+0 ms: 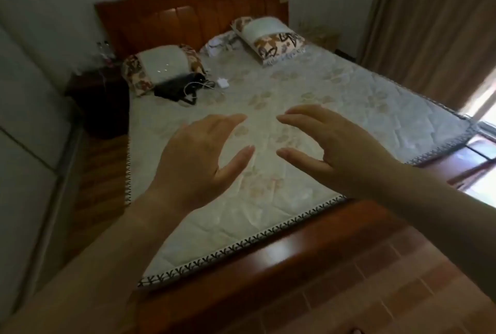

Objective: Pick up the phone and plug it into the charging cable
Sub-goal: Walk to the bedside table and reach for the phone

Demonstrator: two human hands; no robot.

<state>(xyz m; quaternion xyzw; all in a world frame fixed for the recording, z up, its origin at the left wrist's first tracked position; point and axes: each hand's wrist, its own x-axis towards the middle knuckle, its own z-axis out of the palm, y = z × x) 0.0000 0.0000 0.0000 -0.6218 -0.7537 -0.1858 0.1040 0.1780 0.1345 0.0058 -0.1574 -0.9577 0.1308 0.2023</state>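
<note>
My left hand [200, 156] and my right hand [331, 145] hover palms down over the near half of the bed [349, 97], fingers spread, holding nothing. Far ahead at the bed's upper left lies a black bag or dark item [174, 89] with a thin white charging cable [200, 86] looped over it and a small white charger block [223, 82] beside it. I cannot make out a phone clearly; it may be among the dark items there.
Two patterned pillows [161, 65] [268, 35] lie by the wooden headboard [193, 11]. A dark nightstand [96, 100] stands left of the bed, a wardrobe [24, 124] nearer left. The wooden footboard [281, 253] runs below my hands; curtains [434, 24] hang at right.
</note>
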